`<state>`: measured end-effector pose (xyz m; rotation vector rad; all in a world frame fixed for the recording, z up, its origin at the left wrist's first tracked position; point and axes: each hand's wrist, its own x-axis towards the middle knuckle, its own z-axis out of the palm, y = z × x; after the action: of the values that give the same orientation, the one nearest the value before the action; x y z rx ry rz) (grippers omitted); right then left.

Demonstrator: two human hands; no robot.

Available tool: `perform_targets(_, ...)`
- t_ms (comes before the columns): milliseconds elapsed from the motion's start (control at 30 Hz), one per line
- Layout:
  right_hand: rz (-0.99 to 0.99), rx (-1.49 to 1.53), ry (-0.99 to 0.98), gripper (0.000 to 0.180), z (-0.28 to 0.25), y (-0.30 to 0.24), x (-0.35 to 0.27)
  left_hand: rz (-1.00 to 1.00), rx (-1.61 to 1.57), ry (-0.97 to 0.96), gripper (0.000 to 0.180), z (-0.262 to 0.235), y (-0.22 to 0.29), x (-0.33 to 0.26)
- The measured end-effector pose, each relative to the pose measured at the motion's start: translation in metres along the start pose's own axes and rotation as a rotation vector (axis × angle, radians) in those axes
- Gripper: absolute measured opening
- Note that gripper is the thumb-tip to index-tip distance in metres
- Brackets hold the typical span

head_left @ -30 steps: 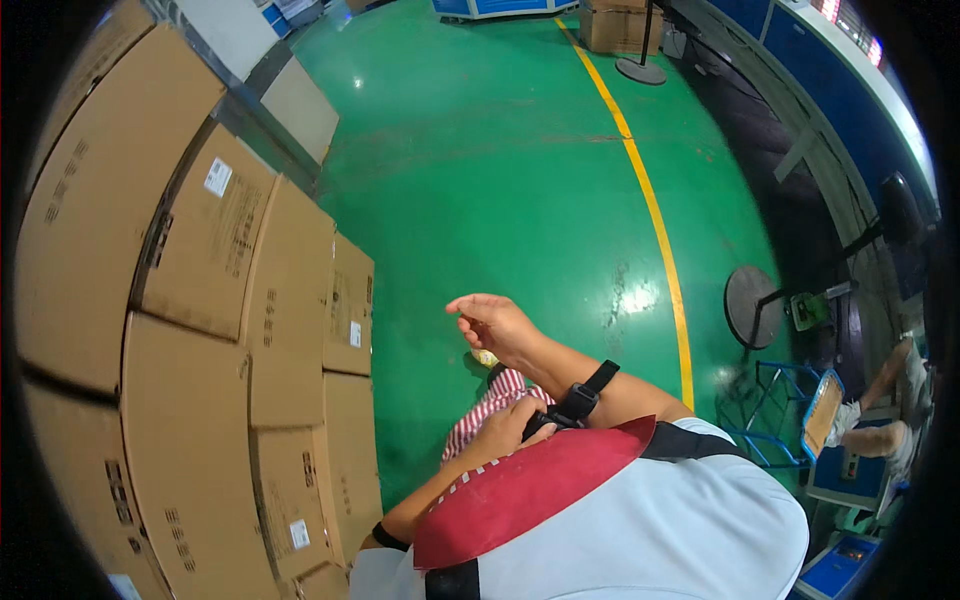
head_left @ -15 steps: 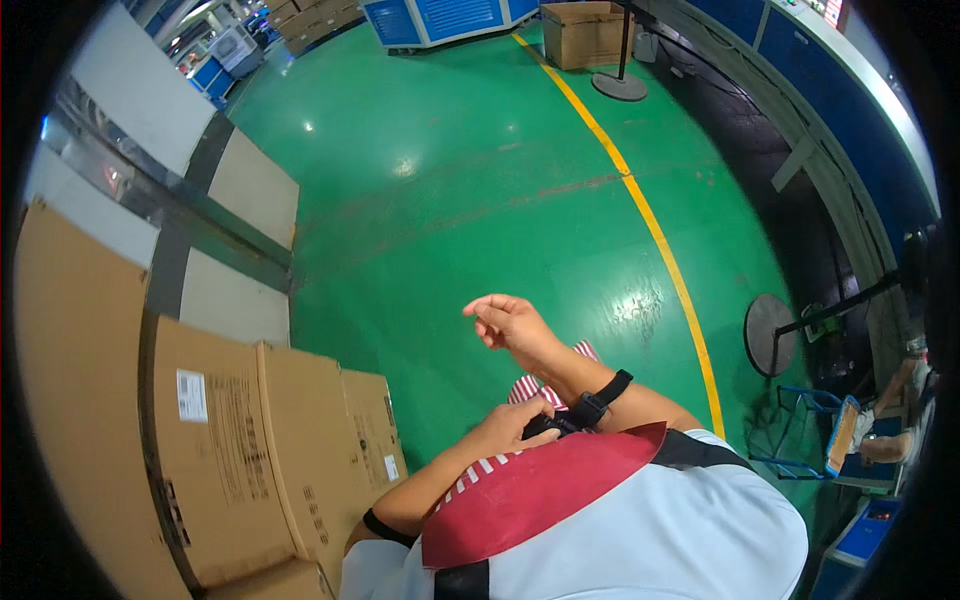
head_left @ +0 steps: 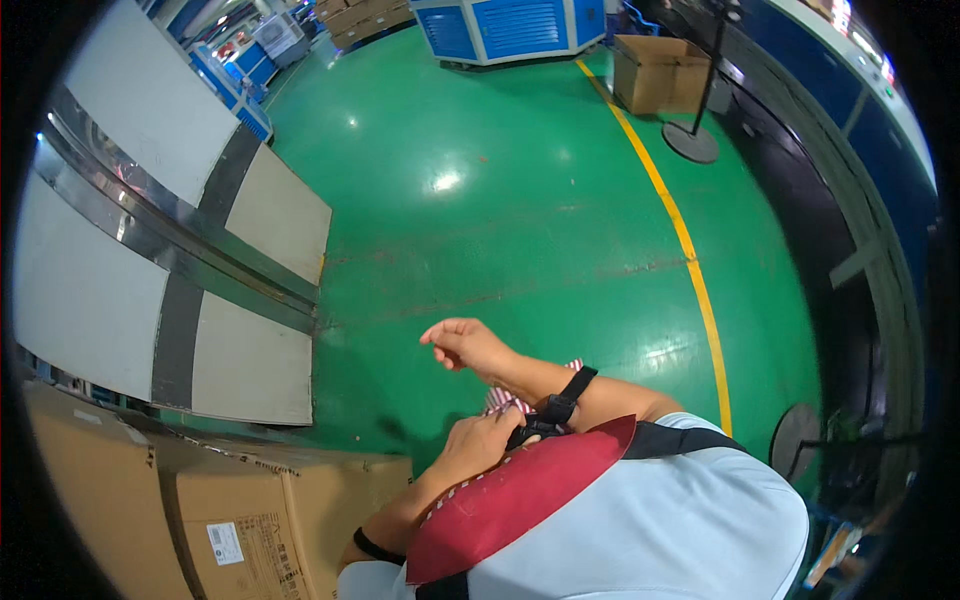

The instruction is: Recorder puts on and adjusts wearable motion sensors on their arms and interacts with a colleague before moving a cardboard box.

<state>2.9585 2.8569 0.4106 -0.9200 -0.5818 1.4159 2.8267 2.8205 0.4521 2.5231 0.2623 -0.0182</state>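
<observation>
My right hand is raised in front of my chest, fingers loosely curled and holding nothing. A black strap wraps my right wrist. My left hand comes up from the lower left and closes on the black buckle end of that strap under the right forearm. A piece of red and white striped fabric shows between the two hands. A thin black band circles my left forearm. My light shirt with a dark red panel fills the lower edge.
Stacked cardboard boxes stand at the lower left. A grey and white wall with a metal rail rises behind them. The green floor carries a yellow line. Further off are a blue cabinet, an open box and a round-based post.
The view has swung upward, so the boxes have slid to the lower left and the wall has come in. My left hand stays at the right wrist strap, and the right hand remains raised.
</observation>
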Motion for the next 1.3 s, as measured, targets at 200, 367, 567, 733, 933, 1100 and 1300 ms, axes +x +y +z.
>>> perform_targets(200,0.105,-0.058,-0.035,0.016,-0.043,-0.022,0.114,0.063,-0.026,-0.026,0.025,-0.048,-0.086,0.087)
perform_targets(367,0.035,-0.018,0.065,0.016,-0.099,-0.063,0.232,-0.026,-0.315,0.061,0.030,-0.079,-0.174,0.174)
perform_targets(567,-0.029,0.102,0.256,0.014,-0.123,-0.139,0.390,0.028,-0.215,-0.036,0.031,-0.192,-0.284,0.276)
perform_targets(733,-0.172,-0.127,0.211,0.014,-0.146,-0.161,0.508,0.033,-0.053,-0.175,0.025,-0.271,-0.367,0.350)
perform_targets(933,0.079,-0.160,0.046,0.018,-0.201,-0.160,0.665,-0.054,-0.047,-0.233,0.027,-0.327,-0.472,0.468)
perform_targets(1100,0.172,-0.175,-0.005,0.016,-0.253,-0.231,0.804,-0.260,0.170,-0.340,0.025,-0.380,-0.584,0.590)
perform_targets(1300,0.198,-0.317,-0.091,0.016,-0.282,-0.295,0.947,-0.302,0.134,-0.315,0.023,-0.459,-0.668,0.722)
